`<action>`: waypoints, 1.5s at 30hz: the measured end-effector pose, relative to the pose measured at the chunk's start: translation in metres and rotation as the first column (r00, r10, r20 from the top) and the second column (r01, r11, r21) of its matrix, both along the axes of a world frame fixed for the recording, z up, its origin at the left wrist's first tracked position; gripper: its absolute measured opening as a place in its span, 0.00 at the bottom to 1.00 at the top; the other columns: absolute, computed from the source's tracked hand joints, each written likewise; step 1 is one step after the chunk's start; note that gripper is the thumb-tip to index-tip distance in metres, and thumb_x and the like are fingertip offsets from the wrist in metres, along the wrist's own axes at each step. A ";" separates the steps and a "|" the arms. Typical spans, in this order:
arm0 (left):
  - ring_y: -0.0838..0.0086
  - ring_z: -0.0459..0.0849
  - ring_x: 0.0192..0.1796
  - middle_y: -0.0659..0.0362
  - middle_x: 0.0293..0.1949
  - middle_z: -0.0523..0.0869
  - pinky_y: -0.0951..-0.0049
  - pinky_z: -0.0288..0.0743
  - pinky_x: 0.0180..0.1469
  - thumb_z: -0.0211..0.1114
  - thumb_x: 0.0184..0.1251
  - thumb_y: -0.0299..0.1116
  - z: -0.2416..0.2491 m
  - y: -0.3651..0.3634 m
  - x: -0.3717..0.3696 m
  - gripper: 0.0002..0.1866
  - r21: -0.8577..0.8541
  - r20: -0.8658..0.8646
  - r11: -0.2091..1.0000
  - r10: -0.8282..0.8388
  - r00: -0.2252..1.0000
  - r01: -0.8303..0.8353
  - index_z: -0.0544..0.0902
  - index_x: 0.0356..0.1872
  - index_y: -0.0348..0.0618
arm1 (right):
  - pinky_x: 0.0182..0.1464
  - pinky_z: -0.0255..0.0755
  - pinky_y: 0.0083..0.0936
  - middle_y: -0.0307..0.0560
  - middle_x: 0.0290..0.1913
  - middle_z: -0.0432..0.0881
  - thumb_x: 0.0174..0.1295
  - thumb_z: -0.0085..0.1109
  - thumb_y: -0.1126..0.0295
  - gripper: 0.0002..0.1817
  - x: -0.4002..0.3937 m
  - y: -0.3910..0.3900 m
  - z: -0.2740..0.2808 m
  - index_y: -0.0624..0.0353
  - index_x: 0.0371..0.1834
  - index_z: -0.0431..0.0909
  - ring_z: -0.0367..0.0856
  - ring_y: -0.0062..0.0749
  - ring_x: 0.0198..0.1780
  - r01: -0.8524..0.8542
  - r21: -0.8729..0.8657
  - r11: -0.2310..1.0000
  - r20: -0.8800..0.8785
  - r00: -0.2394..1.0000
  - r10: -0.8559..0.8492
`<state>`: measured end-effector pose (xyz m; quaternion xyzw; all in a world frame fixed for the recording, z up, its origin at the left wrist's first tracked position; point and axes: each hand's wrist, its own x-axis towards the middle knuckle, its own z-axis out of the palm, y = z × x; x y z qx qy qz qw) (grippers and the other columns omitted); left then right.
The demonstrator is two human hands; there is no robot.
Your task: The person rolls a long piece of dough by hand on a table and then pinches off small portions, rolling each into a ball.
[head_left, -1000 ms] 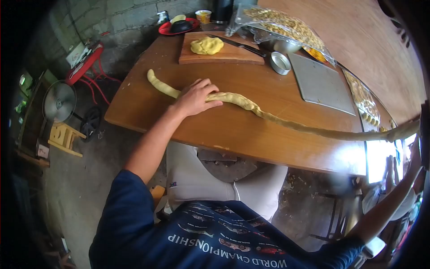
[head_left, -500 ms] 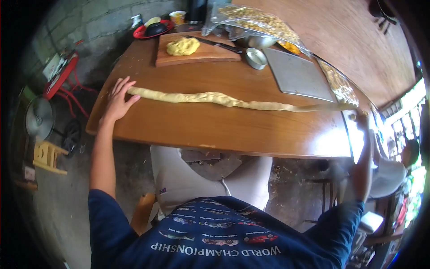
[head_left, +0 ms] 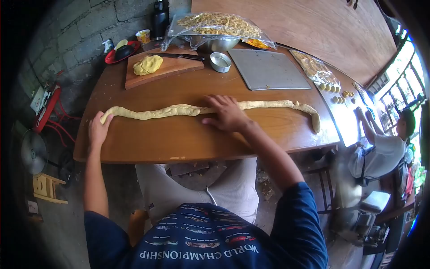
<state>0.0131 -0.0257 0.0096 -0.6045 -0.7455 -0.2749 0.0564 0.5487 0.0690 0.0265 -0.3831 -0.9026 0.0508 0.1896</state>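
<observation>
A long, uneven rope of pale yellow dough (head_left: pixel 154 113) stretches across the wooden table (head_left: pixel 179 139). Its left end is pinched between the thumb and fingers of my left hand (head_left: pixel 98 130). My right hand (head_left: pixel 227 113) lies palm down over the middle of the rope, fingers stretched out, covering a short piece of it. Beyond that hand the rope runs on to the right, and its far end bends toward me. A rounded lump of yellow dough (head_left: pixel 148 65) rests on a wooden cutting board (head_left: pixel 168 70), with a knife (head_left: pixel 183 56) behind it.
A round metal tin (head_left: pixel 220 62) and a flat metal tray (head_left: pixel 268 69) lie beyond the rope. Clear plastic with crumbly pieces (head_left: pixel 219 24) covers a metal bowl (head_left: pixel 217 45). At right, another person (head_left: pixel 380 152) reaches toward small dough balls (head_left: pixel 329 88).
My right hand has come from the rope's far right end to its middle. The left fingers, spread before, now close on the left end. The right end now curves toward me.
</observation>
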 end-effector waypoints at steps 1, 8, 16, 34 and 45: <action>0.34 0.86 0.46 0.40 0.39 0.89 0.41 0.77 0.44 0.71 0.79 0.54 0.001 -0.007 0.008 0.23 0.027 -0.012 1.000 0.001 1.000 0.000 0.83 0.45 0.40 | 0.80 0.65 0.55 0.60 0.75 0.77 0.72 0.66 0.36 0.43 -0.024 0.004 -0.003 0.56 0.79 0.73 0.70 0.58 0.80 -0.045 -0.011 0.999 -0.012 0.999 0.045; 0.39 0.89 0.55 0.43 0.49 0.92 0.44 0.81 0.54 0.71 0.79 0.50 -0.001 -0.018 0.020 0.20 0.080 -0.007 0.997 0.007 1.000 -0.007 0.87 0.56 0.45 | 0.62 0.84 0.49 0.53 0.62 0.83 0.80 0.56 0.41 0.26 -0.111 0.008 -0.012 0.47 0.66 0.84 0.84 0.54 0.68 -0.128 0.074 0.989 0.013 0.992 0.127; 0.45 0.91 0.53 0.47 0.51 0.93 0.52 0.85 0.55 0.76 0.75 0.45 0.006 -0.026 0.093 0.19 0.049 0.093 0.982 -0.186 0.978 0.182 0.89 0.56 0.44 | 0.57 0.86 0.49 0.53 0.61 0.86 0.79 0.59 0.44 0.25 -0.015 0.031 -0.004 0.44 0.71 0.82 0.89 0.57 0.60 -0.023 0.043 0.999 0.137 0.990 0.017; 0.56 0.89 0.55 0.51 0.49 0.89 0.57 0.82 0.60 0.76 0.76 0.35 0.003 0.029 0.232 0.15 0.052 0.345 0.673 -0.705 0.619 0.738 0.83 0.53 0.39 | 0.72 0.74 0.50 0.55 0.70 0.80 0.70 0.74 0.57 0.35 -0.007 -0.024 0.038 0.54 0.77 0.75 0.78 0.57 0.72 -0.134 0.092 0.987 0.042 0.991 0.130; 0.79 0.88 0.45 0.57 0.43 0.94 0.71 0.83 0.49 0.72 0.83 0.38 0.045 0.107 0.210 0.15 0.075 0.507 0.642 -0.683 0.525 0.763 0.85 0.55 0.34 | 0.51 0.82 0.56 0.62 0.45 0.91 0.80 0.63 0.62 0.15 -0.084 0.051 0.032 0.55 0.63 0.79 0.90 0.66 0.50 -0.269 -0.098 0.958 -0.359 0.907 0.219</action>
